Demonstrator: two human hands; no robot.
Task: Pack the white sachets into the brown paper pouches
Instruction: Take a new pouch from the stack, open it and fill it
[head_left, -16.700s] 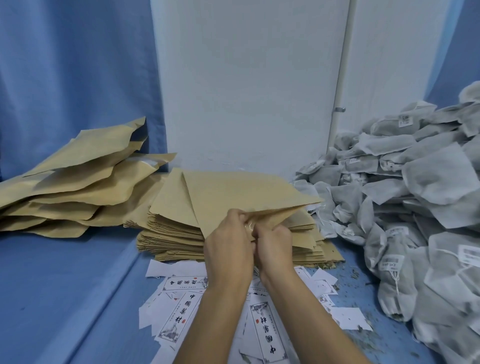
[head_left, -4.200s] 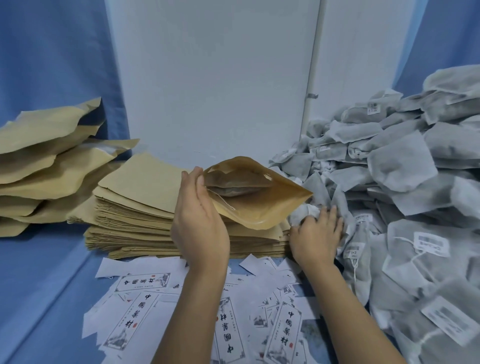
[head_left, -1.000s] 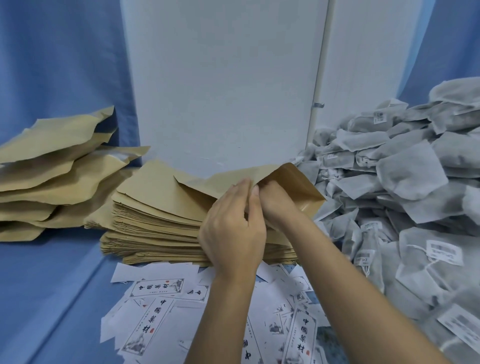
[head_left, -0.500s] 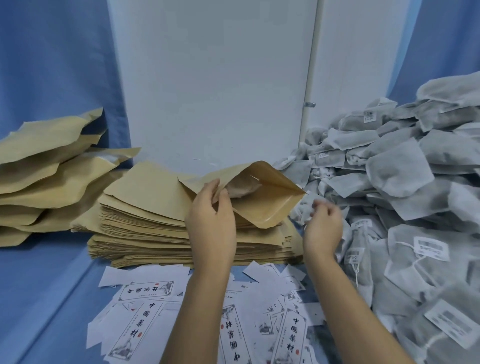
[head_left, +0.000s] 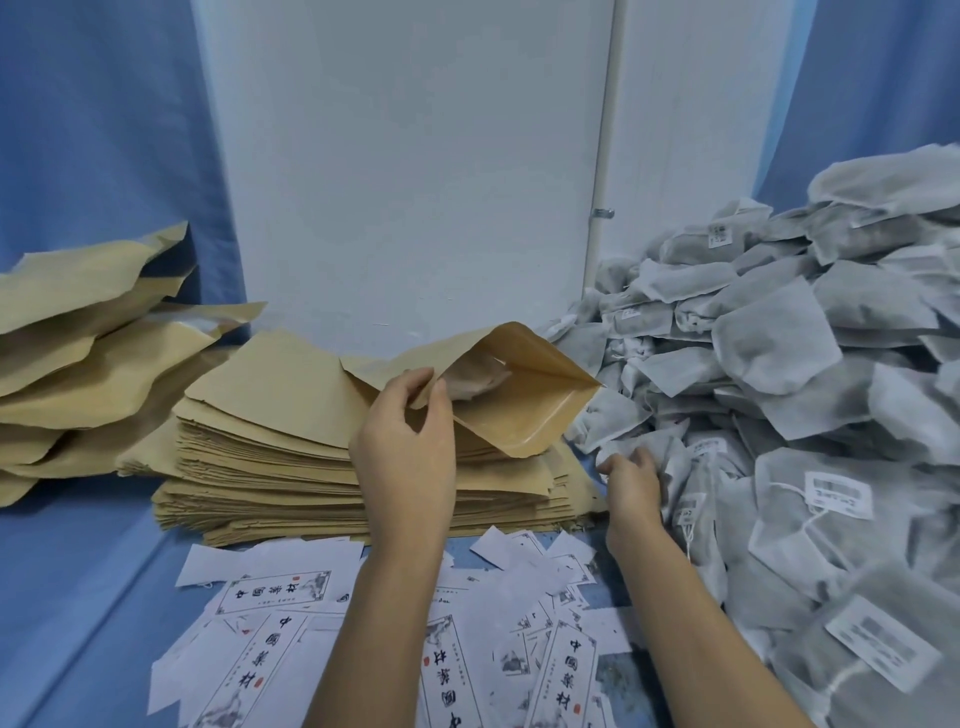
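Observation:
My left hand pinches the near lip of a brown paper pouch and holds it up with its mouth gaping to the right. A white sachet shows inside it. The pouch hovers over a tall stack of flat empty pouches. My right hand is down at the left foot of the big pile of white sachets, its fingers curled onto one sachet there.
Filled pouches lie heaped at the far left. Printed paper labels are scattered over the blue tabletop in front of me. A white wall panel and blue curtains close off the back.
My right hand came out of the pouch, swung right and dropped onto the sachet pile. My left hand still holds the pouch, its mouth now wider.

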